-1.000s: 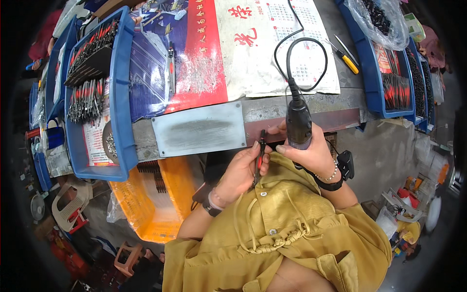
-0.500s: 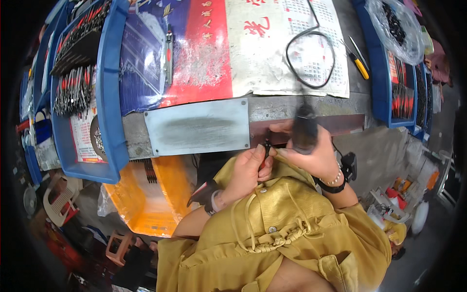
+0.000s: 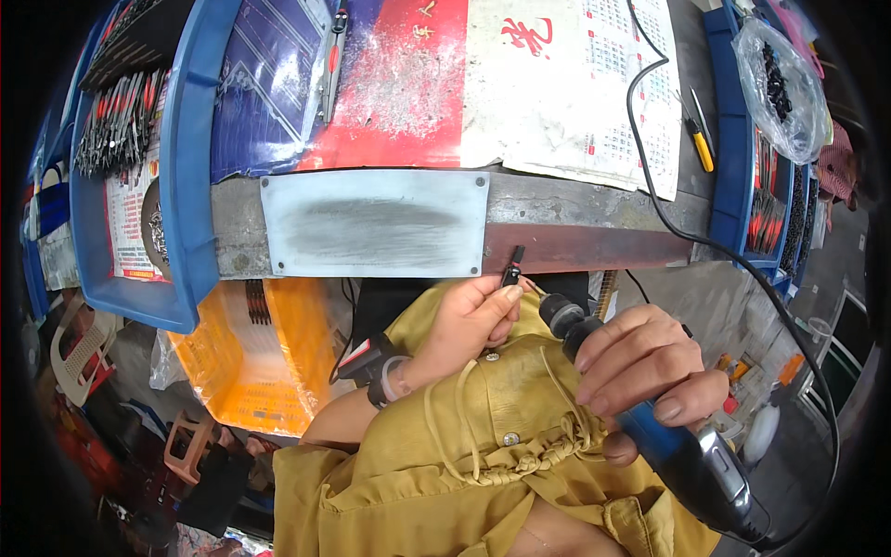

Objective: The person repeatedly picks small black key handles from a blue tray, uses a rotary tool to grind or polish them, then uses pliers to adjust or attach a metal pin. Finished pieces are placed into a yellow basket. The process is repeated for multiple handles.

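My left hand (image 3: pixel 483 316) pinches a small black part (image 3: pixel 512 267) upright between thumb and fingers, just below the table's front edge. Its lower portion is hidden by the fingers. My right hand (image 3: pixel 645 362) is wrapped round a black and blue corded electric screwdriver (image 3: pixel 664 441), which lies aslant over my lap. The driver's thin metal bit points up and left at the fingertips of my left hand; whether it touches the part I cannot tell.
A pale metal plate (image 3: pixel 376 223) with a dark smudge is fixed at the table edge. Blue bins (image 3: pixel 190 186) with red and grey tools stand left and right. A yellow-handled screwdriver (image 3: pixel 701 148) lies at the right. An orange crate (image 3: pixel 251 371) sits below. The driver's cord (image 3: pixel 715 243) crosses the right side.
The electric screwdriver has swung from upright by the table edge to a slant at lower right, with my right hand now round its body. My left hand stays near the edge with the black part.
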